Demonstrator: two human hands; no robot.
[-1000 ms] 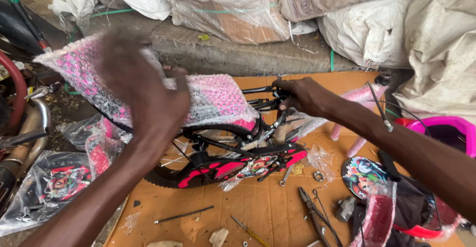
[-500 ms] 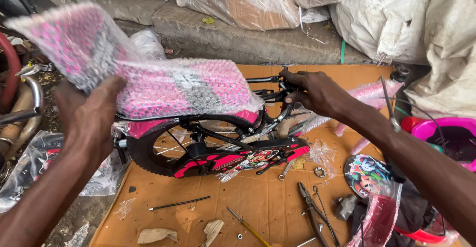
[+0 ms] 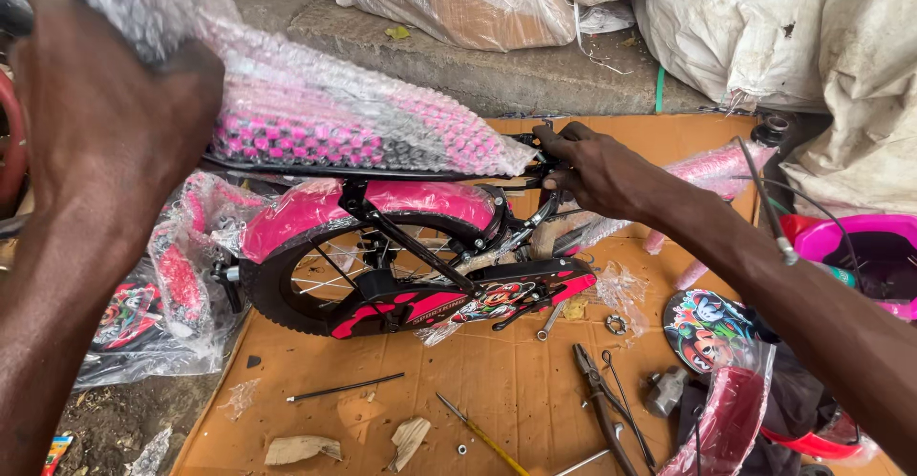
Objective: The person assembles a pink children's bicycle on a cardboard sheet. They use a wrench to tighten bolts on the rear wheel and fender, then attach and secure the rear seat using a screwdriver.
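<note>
Left hand (image 3: 105,113) clutches the bubble wrap (image 3: 363,118) over the bike frame (image 3: 458,247); right hand (image 3: 592,166) seemingly grips the frame's end.

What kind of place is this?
Probably an informal outdoor bicycle assembly spot: a small pink bicycle lies on flattened cardboard, with pliers and loose parts around, and wrapped sacks behind.

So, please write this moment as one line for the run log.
left hand: grips bubble wrap | right hand: grips bike frame | rear wheel: on cardboard | pliers: loose
</note>
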